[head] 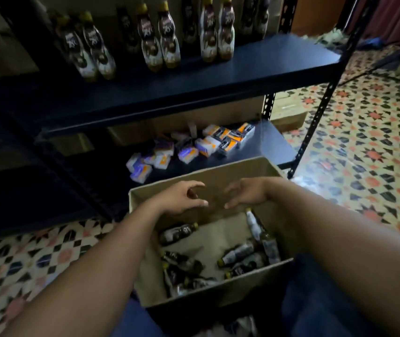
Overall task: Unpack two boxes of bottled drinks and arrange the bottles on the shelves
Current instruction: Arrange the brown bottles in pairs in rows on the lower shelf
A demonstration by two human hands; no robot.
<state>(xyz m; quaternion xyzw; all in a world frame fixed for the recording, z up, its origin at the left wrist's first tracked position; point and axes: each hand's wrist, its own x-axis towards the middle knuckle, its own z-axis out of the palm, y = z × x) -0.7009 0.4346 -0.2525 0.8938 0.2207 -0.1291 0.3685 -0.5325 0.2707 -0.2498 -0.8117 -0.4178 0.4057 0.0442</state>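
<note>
Closest to us, below and behind our fingers, the cardboard box (218, 291) holds the loose bottles (240, 252), lying crossed on its floor. We judge that pulling one from the heap could drag or roll its neighbours. One leaning bottle (255, 226) stands against the wall just under our right wrist, and a careless forearm would likely tip it.

Our left hand (184, 197) and right hand (245, 193) hover facing each other over the far half of the box. The fingers of both are loosely curled and grasp nothing.

Just past the fingertips rises the box's far wall, so a bottle lifted forward rather than upward might catch on it. Beyond that, the lower shelf (273, 142) carries scattered small packets (208, 144), with little bare board among them.

Above and beyond the fingers, the front edge of the upper shelf (218, 79) juts toward us, and a rising bottle could knock it. The standing bottles (160, 45) there are tall and narrow, so a nudge may topple several. We see open board up and to the right of our right fingers, bounded by the corner post (315, 117).
</note>
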